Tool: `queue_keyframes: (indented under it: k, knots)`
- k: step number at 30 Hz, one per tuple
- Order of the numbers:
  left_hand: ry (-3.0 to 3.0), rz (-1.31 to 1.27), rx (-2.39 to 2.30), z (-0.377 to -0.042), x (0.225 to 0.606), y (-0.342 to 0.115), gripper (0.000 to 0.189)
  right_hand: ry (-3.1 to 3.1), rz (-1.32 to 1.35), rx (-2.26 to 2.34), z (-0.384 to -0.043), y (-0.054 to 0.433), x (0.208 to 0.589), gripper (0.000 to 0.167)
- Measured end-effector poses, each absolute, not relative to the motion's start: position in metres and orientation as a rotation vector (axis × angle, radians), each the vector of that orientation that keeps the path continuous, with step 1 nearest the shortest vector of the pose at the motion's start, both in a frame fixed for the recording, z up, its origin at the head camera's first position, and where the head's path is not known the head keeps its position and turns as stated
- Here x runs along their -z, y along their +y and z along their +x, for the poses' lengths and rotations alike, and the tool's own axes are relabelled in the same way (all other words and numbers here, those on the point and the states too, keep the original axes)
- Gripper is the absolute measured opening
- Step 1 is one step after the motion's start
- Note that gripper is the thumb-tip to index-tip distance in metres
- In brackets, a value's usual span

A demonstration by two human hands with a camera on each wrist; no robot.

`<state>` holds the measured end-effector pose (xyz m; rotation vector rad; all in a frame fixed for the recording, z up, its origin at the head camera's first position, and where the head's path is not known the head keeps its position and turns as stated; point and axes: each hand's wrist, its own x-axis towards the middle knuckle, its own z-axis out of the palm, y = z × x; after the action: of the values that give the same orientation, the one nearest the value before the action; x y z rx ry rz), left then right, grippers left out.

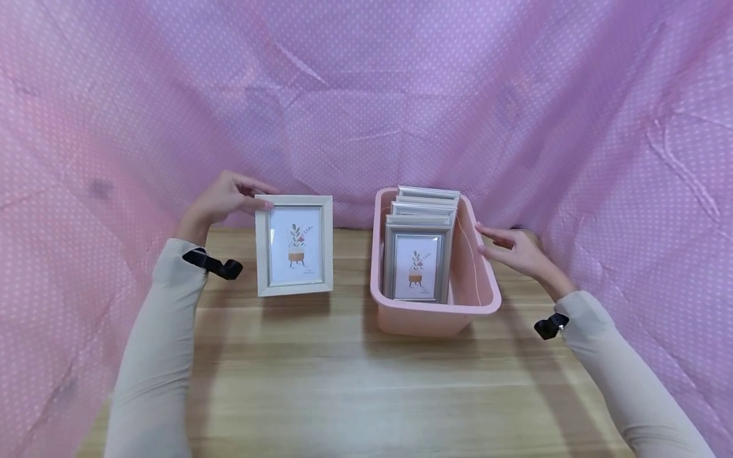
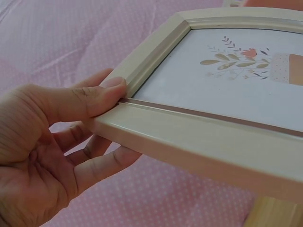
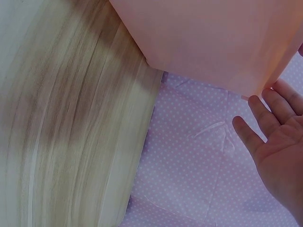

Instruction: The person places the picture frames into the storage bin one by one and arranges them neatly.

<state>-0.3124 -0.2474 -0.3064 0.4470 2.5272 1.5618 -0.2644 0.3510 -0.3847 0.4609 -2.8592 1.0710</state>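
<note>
My left hand (image 1: pixel 220 200) pinches a cream picture frame (image 1: pixel 261 248) by its upper left corner, thumb on the front, fingers behind. The print (image 2: pixel 236 94) inside shows a potted plant with leaves and a red flower. The frame stands upright, facing me, to the left of a pink plastic bin (image 1: pixel 424 323). My right hand (image 1: pixel 515 251) is at the bin's right side, its fairly straight fingers (image 3: pixel 263 117) reaching the outer wall near the rim. In the bin, several picture frames (image 1: pixel 389 267) lean one behind another along the left side; the front one is silver-grey with the same print.
The bin and both hands are over a light wood-grain table (image 1: pixel 321 388). Pink dotted cloth (image 1: pixel 366 102) hangs behind and on both sides, close to the table's back edge. Black straps (image 1: pixel 212 263) sit on both wrists over beige sleeves.
</note>
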Motion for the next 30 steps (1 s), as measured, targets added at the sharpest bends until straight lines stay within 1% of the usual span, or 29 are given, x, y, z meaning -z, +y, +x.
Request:
queue_keyframes:
  k: [9,13,21,30]
  knots:
    - [2.477,0.477,-1.744,-0.317,0.281,-0.229,0.033,-2.841,0.445,-1.128,-0.267,0.351,0.386,0.052]
    - [2.460,0.505,-1.821,-0.316,0.273,-0.222,0.031,-2.855,0.491,-1.118,-0.268,0.350,0.388,0.052]
    - [2.478,0.548,-1.862,-0.315,0.258,-0.209,0.027,-2.837,0.495,-1.120,-0.266,0.348,0.384,0.051]
    - [2.444,0.594,-1.927,-0.314,0.244,-0.188,0.031,-2.888,0.460,-1.063,-0.263,0.353,0.384,0.053]
